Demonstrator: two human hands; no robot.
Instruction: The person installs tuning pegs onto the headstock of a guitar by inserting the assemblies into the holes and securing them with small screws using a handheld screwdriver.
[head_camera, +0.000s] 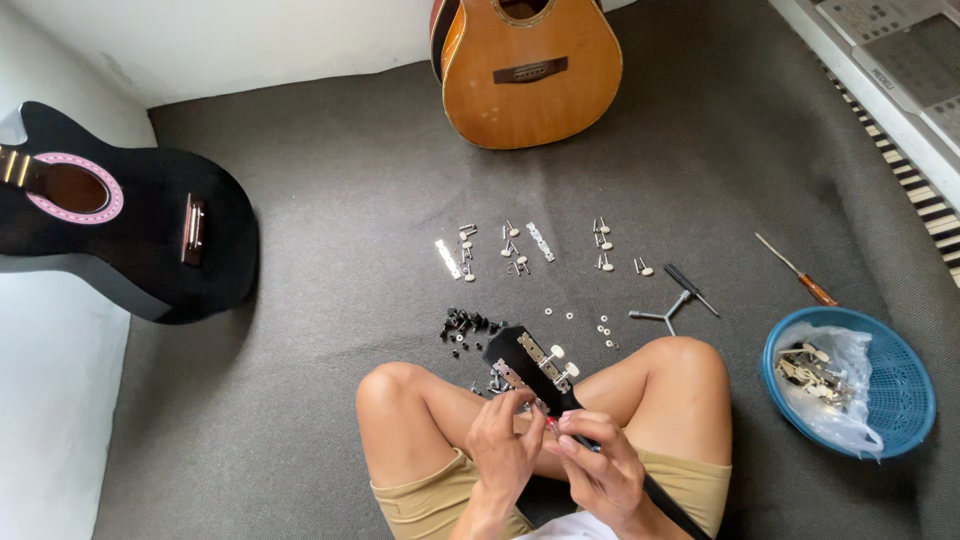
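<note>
A black guitar headstock (512, 352) with metal tuning machines rests between my knees, its neck (668, 508) running back toward my lap. My left hand (502, 443) pinches at the tuner strip on the headstock's near left side. My right hand (600, 465) is closed around the neck just below the headstock, with a small red-tipped item at its fingertips; what that item is I cannot tell. Loose tuning pegs and metal strips (520, 246) lie in rows on the grey carpet ahead, with black small parts (466, 326) and white washers (604, 328) closer in.
A black guitar body (130, 225) leans at the left wall and a brown acoustic guitar (530, 70) stands at the back. A blue basket (905, 385) with a plastic bag of parts sits at right. Two screwdrivers (800, 272) (692, 288), a metal wrench (660, 314) and a keyboard (900, 110) lie to the right.
</note>
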